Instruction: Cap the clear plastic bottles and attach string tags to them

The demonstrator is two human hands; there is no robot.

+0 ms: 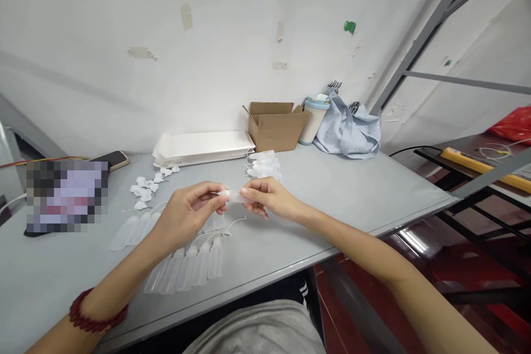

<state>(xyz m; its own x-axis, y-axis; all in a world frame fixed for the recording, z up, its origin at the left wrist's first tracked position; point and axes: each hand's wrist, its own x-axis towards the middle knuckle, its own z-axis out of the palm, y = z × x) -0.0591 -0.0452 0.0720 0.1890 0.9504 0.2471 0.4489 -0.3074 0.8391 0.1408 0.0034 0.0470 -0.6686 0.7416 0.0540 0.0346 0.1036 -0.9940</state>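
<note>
Between my hands, above the grey table, is a small translucent plastic tube (pixel 236 197) with a white cap end. The fingers of my left hand (pixel 186 214) pinch its white end. My right hand (pixel 271 198) grips the clear body from the other side. Below my left hand lies a row of similar translucent tubes (pixel 188 271) with white tops and thin white cords. More tubes (pixel 130 231) lie to the left, partly hidden by my left forearm. Loose white caps (pixel 145 188) are scattered beyond them. Another small pile of tubes (pixel 265 164) lies behind my right hand.
At the wall stand a stack of white envelope-like packets (pixel 203 146), an open cardboard box (pixel 276 133), a cup with a blue lid (pixel 314 120) and a light blue cloth bag (pixel 348 130). A phone (pixel 118 160) lies left near a blurred-out item. The table's front edge runs below my arms.
</note>
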